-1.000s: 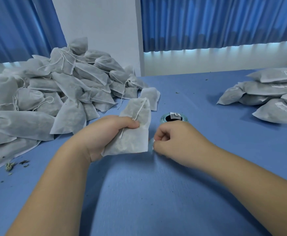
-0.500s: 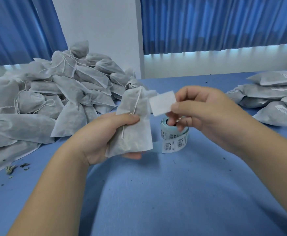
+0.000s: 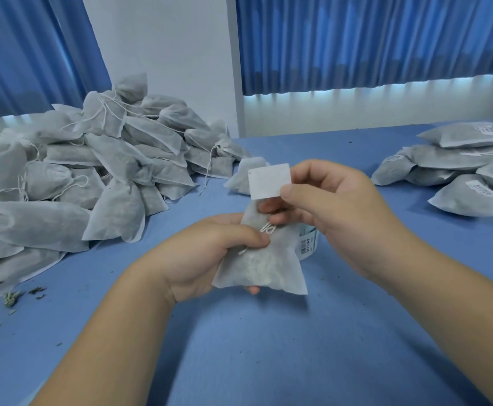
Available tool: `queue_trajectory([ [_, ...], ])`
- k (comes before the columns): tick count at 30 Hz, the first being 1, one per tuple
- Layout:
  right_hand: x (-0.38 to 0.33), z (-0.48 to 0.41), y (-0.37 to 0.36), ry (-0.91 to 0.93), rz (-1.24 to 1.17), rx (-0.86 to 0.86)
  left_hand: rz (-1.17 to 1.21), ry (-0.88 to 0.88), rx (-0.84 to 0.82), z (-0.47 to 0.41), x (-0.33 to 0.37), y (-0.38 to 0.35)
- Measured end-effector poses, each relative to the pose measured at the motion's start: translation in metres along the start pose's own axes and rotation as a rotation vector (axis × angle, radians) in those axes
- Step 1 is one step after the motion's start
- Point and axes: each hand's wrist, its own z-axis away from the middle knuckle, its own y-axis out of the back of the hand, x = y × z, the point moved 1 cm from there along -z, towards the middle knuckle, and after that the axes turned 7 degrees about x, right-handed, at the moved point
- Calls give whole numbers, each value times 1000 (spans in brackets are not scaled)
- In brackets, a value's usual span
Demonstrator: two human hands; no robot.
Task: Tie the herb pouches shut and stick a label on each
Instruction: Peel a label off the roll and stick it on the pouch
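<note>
Two hands close together: left hand [image 3: 210, 256] grips pouch [image 3: 268, 269], right hand [image 3: 341, 209] pinches label [image 3: 268, 181]

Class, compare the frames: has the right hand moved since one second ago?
Yes. The right hand rose from the table by the label roll and now pinches a label above the pouch.

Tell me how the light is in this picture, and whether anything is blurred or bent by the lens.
In the head view the light is soft and bluish, brightest in a strip under the curtains; shadows on the table are faint; the wide lens stretches the forearms toward the bottom edge; the pouch in the left hand and the label in the right hand look sharp.
</note>
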Motion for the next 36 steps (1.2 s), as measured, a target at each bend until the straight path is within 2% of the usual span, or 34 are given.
queue_trajectory([
  [4, 0, 2, 3, 193, 160, 37, 48, 1, 4, 1, 0, 2],
  [9, 0, 2, 10, 726, 639, 78, 153, 33, 4, 2, 2, 3],
  [12, 1, -1, 13, 913, 766, 36, 200, 69, -32, 3, 4, 5],
  [15, -1, -2, 17, 1022, 850, -13, 250, 67, -52, 4, 5, 6],
  [19, -2, -4, 18, 1069, 965, -122, 289, 46, -49, 4, 6, 9],
  [23, -2, -8, 18, 1036, 1041, -227, 192, 3, 19, 4, 5, 9],
  [28, 1, -9, 19, 920, 1083, -313, 102, -103, 255, -3, 2, 0],
  [30, 5, -5, 14, 734, 927, -218, 7, -163, 400, -5, 0, -2],
  [34, 14, -1, 4, 221, 511, 164, -119, -292, 537, -9, -3, -13],
  [36, 17, -2, 5, -32, 327, 161, -92, -329, 548, -11, -4, -19],
])
